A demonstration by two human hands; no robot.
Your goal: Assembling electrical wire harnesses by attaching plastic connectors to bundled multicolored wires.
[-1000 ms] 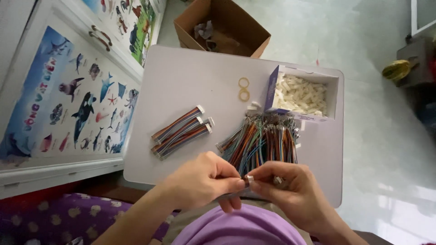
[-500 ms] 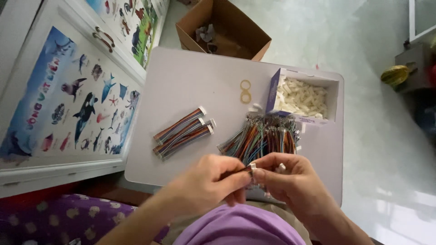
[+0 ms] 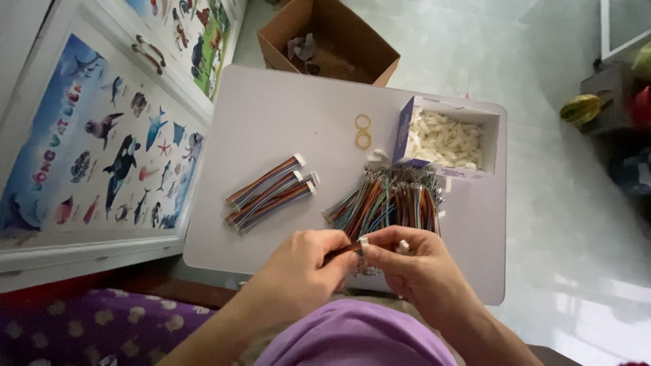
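Left hand (image 3: 302, 268) pinches a short bundle of coloured wires (image 3: 339, 252) between thumb and fingers, grip closed on it. Right hand (image 3: 413, 261) meets it at the wire end, grip closed on a small white plug (image 3: 364, 241) held right at the wire tips. Both hands sit low over the near edge of the worktop (image 3: 285, 129), just in front of the purple shirt.

Behind the hands lies a loose heap of wires (image 3: 390, 196), many colours, ends fanned toward the box. Left of it, three finished flat wire bundles (image 3: 271, 193) with white ends, side by side, tilted. Open box of white plugs (image 3: 447, 139) at the far right of the worktop, two rubber bands (image 3: 363, 132) just beside it. Cardboard box (image 3: 329, 41) on the floor beyond the worktop. Animal posters (image 3: 102, 149) to the left.

Judgement on doing it well: keep the wire ends flat and in row order, hold close to the tips so they do not splay, line the plug square to them, and push straight rather than at an angle. Whether the tips are already seated cannot be told, fingers cover the joint.
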